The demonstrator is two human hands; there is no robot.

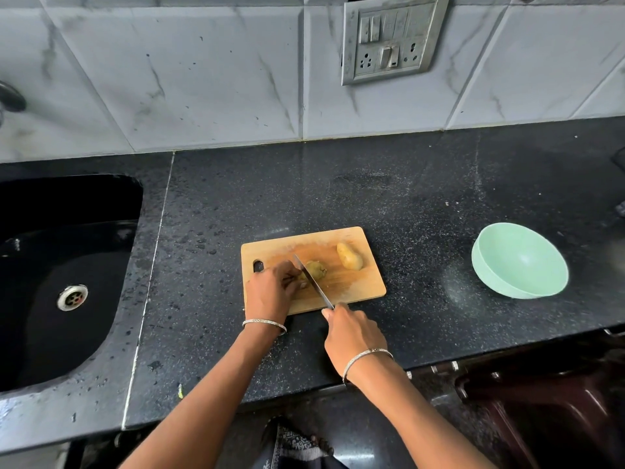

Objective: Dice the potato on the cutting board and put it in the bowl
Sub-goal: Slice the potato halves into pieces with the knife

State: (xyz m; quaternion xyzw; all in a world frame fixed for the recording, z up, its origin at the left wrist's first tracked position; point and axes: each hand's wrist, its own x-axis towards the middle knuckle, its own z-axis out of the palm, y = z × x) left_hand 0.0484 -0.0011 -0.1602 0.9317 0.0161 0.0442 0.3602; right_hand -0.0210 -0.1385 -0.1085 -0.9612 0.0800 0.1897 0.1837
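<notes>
Wooden cutting board (341, 236): lies on the black speckled tabletop (406, 198).
Potato piece (319, 269): on the board, left of centre, steadied by the left hand (270, 292), fingers curled onto it.
Kitchen knife (313, 280): blade set against that piece, tip toward the wall. The right hand (351, 333) is wrapped round the handle at the board's near edge.
Potato half (349, 256): far right part of the board, apart from the blade.
Mint-green bowl (490, 282): on the tabletop, well right of the board.
Black sink (33, 333): far left.

Wears a thin silver metal bangle (264, 322) on the left wrist, a matching silver bangle (367, 357) on the right, and a dark patterned cloth garment (297, 445).
</notes>
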